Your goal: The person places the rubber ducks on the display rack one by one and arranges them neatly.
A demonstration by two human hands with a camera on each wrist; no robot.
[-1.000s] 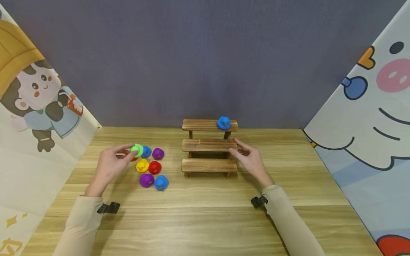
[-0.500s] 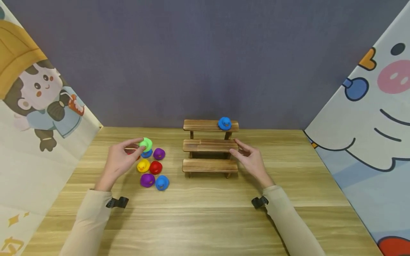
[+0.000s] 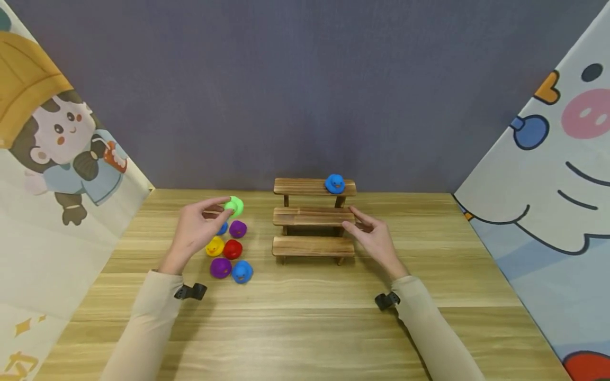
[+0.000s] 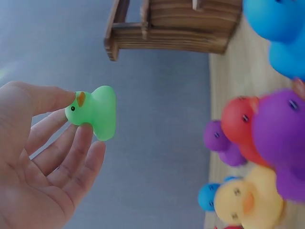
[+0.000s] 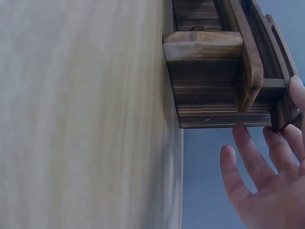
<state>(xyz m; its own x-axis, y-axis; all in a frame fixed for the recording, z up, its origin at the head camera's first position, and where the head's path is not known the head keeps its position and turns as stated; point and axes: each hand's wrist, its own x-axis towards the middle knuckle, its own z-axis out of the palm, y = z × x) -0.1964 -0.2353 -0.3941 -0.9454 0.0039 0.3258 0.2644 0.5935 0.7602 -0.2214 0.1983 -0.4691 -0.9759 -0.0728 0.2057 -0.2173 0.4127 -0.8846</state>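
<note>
My left hand (image 3: 197, 227) pinches a light green rubber duck (image 3: 235, 207) by its head, between thumb and fingertips, raised above the table. In the left wrist view the green duck (image 4: 97, 112) has an orange beak, and the other fingers spread beside it. My right hand (image 3: 374, 238) grips the right end of the middle step of a three-step wooden display stand (image 3: 312, 246), thumb in front and index finger behind. Seen from the right wrist, fingertips (image 5: 240, 131) touch the stand's side. A blue duck (image 3: 335, 183) sits on the top step, toward the right.
Left of the stand, several ducks lie on the wooden table (image 3: 305, 328): purple (image 3: 238, 229), yellow (image 3: 215, 246), red (image 3: 232, 249) and blue (image 3: 242, 272) among them. A grey wall (image 3: 305, 95) stands behind, with printed panels on both sides.
My left hand has carried the green duck right and away from me, past the back of the duck group. The right hand keeps its place on the stand.
</note>
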